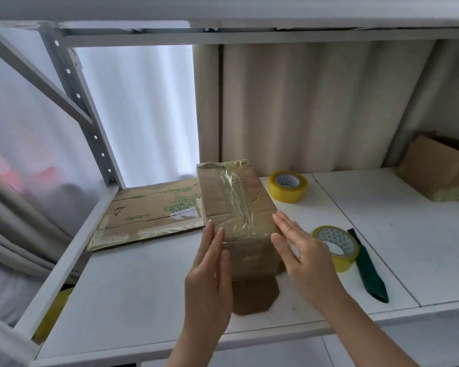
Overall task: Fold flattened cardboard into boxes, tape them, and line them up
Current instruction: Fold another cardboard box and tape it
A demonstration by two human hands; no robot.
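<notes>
Open box [432, 168] at far right cut off by the frame edge, its inside not visible. Near roll of tape [337, 246] partly covered by the right hand [306, 263]; print on its core too small to read. Taped box [236, 207]: near left edge behind the left hand [208, 276], base hidden. Flat cardboard [149, 213] runs behind that box; label text unreadable. Both forearms cut off at the bottom. Pink shapes behind the left curtain [24, 160] blurred, can't tell what.

Taped cardboard box [236, 207] held between two flat hands on a white shelf [143, 282].
Left hand [210, 276] and right hand [302, 255] press the box's near sides with straight fingers; flattened cardboard [149, 213] lies toward the left edge, two tape rolls [288, 186] [337, 246] and a green knife [368, 274] lie right.
</notes>
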